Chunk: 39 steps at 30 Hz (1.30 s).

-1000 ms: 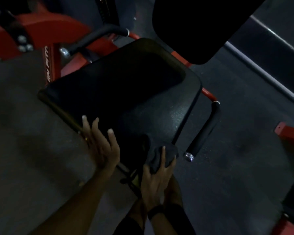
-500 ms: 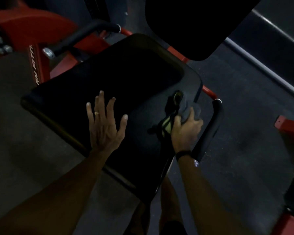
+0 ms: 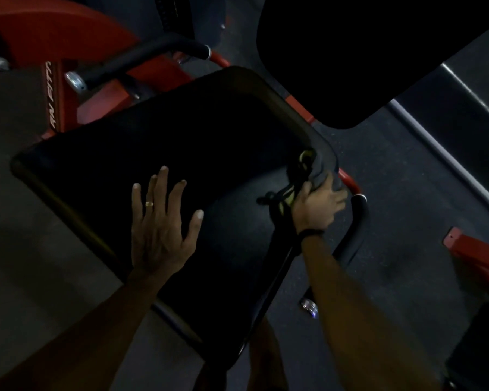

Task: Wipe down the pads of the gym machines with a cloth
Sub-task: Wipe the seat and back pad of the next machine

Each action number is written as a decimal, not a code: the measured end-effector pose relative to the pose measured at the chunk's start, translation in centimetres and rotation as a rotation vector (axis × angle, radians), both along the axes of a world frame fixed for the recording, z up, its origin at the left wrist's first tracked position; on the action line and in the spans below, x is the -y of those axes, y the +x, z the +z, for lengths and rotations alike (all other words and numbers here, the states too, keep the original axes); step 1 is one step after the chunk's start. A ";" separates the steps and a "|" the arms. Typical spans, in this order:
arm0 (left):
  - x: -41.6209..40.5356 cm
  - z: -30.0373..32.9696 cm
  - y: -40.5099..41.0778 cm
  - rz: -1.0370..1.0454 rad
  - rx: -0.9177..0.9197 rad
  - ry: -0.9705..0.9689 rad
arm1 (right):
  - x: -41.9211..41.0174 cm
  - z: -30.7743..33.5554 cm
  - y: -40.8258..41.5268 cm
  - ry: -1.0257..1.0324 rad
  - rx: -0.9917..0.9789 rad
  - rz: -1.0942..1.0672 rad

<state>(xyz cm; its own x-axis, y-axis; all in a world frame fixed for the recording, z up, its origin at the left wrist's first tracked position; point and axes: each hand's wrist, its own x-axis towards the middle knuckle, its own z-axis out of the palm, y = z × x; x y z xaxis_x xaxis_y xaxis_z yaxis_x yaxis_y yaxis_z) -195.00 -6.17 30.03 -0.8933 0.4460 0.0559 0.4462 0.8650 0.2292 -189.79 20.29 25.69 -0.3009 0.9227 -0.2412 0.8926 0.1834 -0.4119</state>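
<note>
Right hand point(image 3: 318, 206) w/ the cloth has slid up the seat pad's right edge since a sec ago, now near the far right corner. Seat pad point(image 3: 181, 153), big, black, fills the middle; back pad point(image 3: 350, 57) hangs dark above it at top right. Red frame point(image 3: 54, 46) sits top left, w/ black grip bars point(image 3: 141, 59) either side. Left hand point(image 3: 160, 221) lies flat on the pad, fingers spread, ring on one. Right hand's fingers curl round the dark cloth point(image 3: 308, 172), yellow-green trim showing, pressed to the pad edge.

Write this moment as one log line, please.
step: wiping seat pad | left hand: flat on pad | right hand: grips cloth at pad's right edge
</note>
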 end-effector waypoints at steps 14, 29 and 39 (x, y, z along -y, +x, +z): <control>-0.3 0.1 -0.3 0.006 0.076 -0.100 | 7.7 3.4 7.8 0.020 0.011 0.454; -0.4 -0.4 -0.3 -0.002 0.009 -0.126 | 6.8 2.7 -1.3 0.166 -0.003 1.062; -0.3 -0.8 -0.4 -0.004 -0.018 -0.094 | -5.9 -2.2 -8.0 0.026 0.170 0.356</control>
